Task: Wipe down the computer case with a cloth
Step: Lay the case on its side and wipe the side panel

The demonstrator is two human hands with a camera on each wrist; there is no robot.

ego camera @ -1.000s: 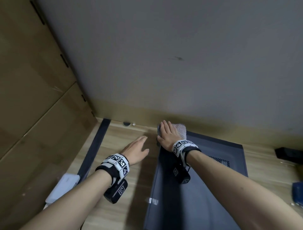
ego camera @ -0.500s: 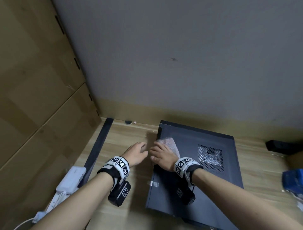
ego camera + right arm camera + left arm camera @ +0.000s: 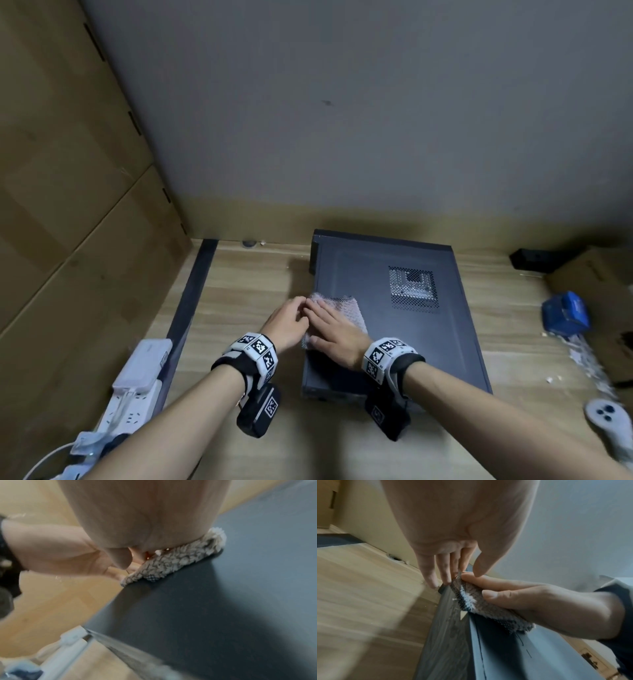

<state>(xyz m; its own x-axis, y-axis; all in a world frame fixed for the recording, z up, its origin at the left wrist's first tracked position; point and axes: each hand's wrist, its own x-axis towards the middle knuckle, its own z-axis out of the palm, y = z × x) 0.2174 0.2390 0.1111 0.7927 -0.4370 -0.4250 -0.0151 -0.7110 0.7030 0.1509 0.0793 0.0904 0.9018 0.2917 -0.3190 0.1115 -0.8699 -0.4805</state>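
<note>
grey cloth has slid back along the computer case's left edge: one strip done. your right hand presses it, grip spread; left hand's spread grip touches it.

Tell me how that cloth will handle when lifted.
Probably floppy: the cloth bends over the computer case edge beneath the right hand. Likely light, being thin. Its nubby pile should drag, not slide, on the smooth panel.

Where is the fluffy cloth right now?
In the head view, the cloth lies on the computer case, by its left edge, pressed under the right hand; the left hand is right beside it.
</note>
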